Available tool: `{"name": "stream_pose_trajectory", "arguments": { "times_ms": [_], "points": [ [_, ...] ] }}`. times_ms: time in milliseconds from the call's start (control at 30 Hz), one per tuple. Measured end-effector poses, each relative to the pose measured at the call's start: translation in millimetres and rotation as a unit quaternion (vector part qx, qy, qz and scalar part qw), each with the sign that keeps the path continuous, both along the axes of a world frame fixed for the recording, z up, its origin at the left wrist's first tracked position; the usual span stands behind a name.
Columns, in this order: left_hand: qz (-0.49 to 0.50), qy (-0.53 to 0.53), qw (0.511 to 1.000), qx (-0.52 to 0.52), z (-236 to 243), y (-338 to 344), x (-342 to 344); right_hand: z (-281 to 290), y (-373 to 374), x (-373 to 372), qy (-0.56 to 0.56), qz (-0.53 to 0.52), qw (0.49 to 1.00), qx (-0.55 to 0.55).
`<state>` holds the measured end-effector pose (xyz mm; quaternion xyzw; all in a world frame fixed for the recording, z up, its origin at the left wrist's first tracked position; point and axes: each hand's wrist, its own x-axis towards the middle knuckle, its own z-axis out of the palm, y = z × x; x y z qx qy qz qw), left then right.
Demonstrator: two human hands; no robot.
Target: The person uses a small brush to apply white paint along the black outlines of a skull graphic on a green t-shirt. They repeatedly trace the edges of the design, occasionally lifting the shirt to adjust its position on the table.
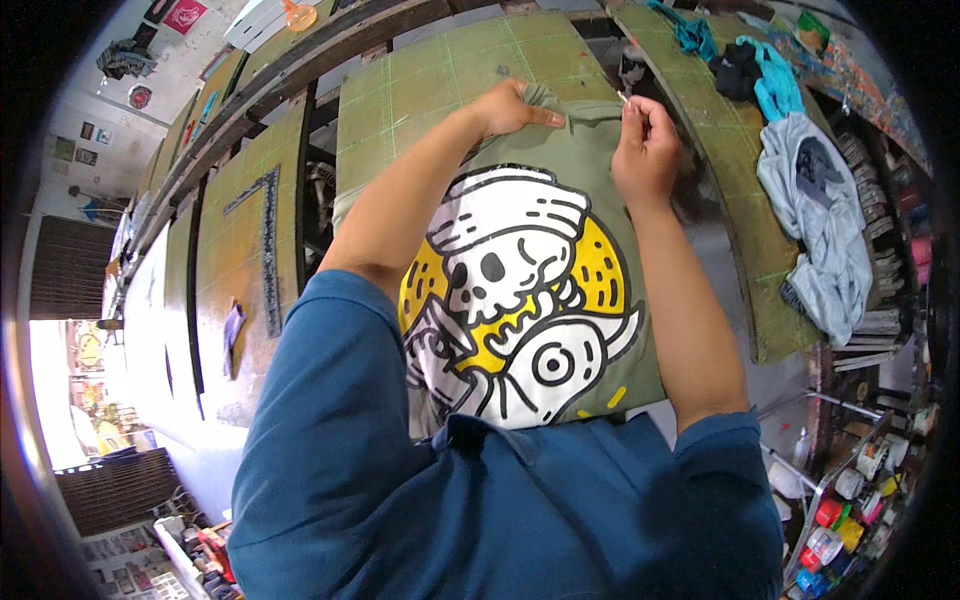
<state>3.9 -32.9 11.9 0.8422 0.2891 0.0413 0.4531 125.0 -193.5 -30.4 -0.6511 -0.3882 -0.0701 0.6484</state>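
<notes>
An olive-green T-shirt point(600, 150) lies over a green board with its printed face up. The print is a white skull point(500, 270) in a cap, with yellow and black parts. At the shirt's far edge, my left hand point(500, 110) is closed on the bunched cloth, its thumb lying along the top. My right hand point(647, 150) is at the far right of the shirt, fingers curled in a pinch. A small thin white thing point(623, 97) sticks out from its fingertips; its kind is too small to tell.
The green board point(440, 75) has grid lines. To its left, another board point(240, 200) bears a dark L-shaped mark. On the right board rests grey crumpled cloth point(825, 230), with turquoise cloth point(775, 80) beyond. Several paint containers point(825, 545) stand on a lower-right rack.
</notes>
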Motion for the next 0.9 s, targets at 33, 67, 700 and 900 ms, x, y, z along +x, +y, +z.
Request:
{"name": "stream_pose_trajectory", "arguments": {
  "times_ms": [33, 67, 700, 900],
  "points": [
    [0.004, 0.009, 1.000, 0.017, -2, 1, -2, -2, 1, -4, 0.015, 0.002, 1.000, 0.008],
    [0.007, 0.017, 0.999, 0.034, -4, 4, -1, -1, 3, -6, 0.028, 0.002, 0.999, 0.017],
    [0.038, -0.011, 0.999, 0.002, -20, 11, 2, -15, 11, 8, 0.188, 0.046, 0.980, 0.053],
    [0.039, -0.052, 0.996, 0.056, -26, 8, 1, -15, 11, 13, 0.159, 0.044, 0.986, -0.001]
  ]
}}
